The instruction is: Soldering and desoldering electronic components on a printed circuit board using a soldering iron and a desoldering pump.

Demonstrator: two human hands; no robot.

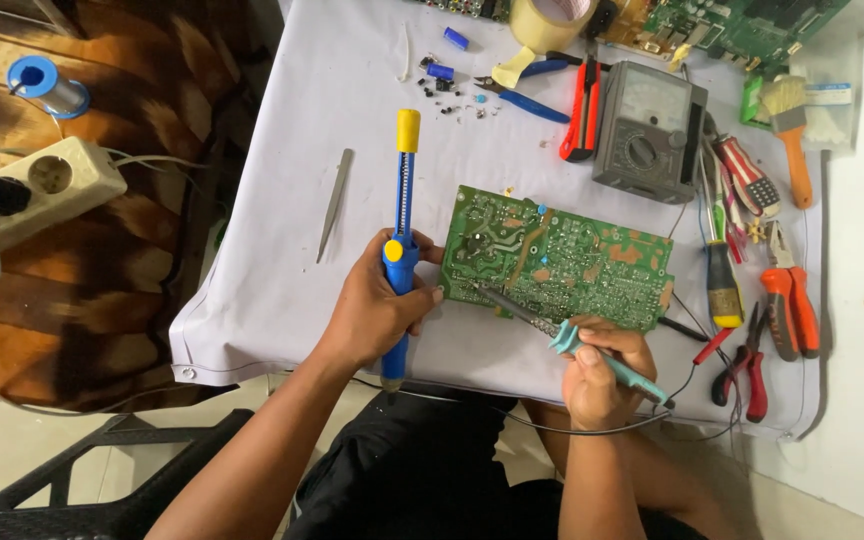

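Hands are both busy over the white-covered worktop [282,300]. Left hand [377,305] has its fingers clamped round the blue barrel of a desoldering pump [402,240], whose long axis runs straight from the near edge toward the far edge, yellow plunger cap farthest from the body, nozzle end pointing back at the near edge. Right hand [600,375] has its fingers closed on the teal handle of a soldering iron [552,335], which slants up and to the left, its dark tip touching down near the left near corner of the green circuit board [557,258]. That board lies solder side up at the worktop's middle, long axis left to right, just right of the left hand, so the pump is the nearer tool to the joint under the tip. Toward the far edge sit a grey multimeter [647,130], a roll of tape [549,22] and blue-handled cutters [527,98]; along the right edge lie 2 orange-handled pliers [790,305], a yellow-handled screwdriver [722,280] and a clear packet with a white-and-blue label [827,105].
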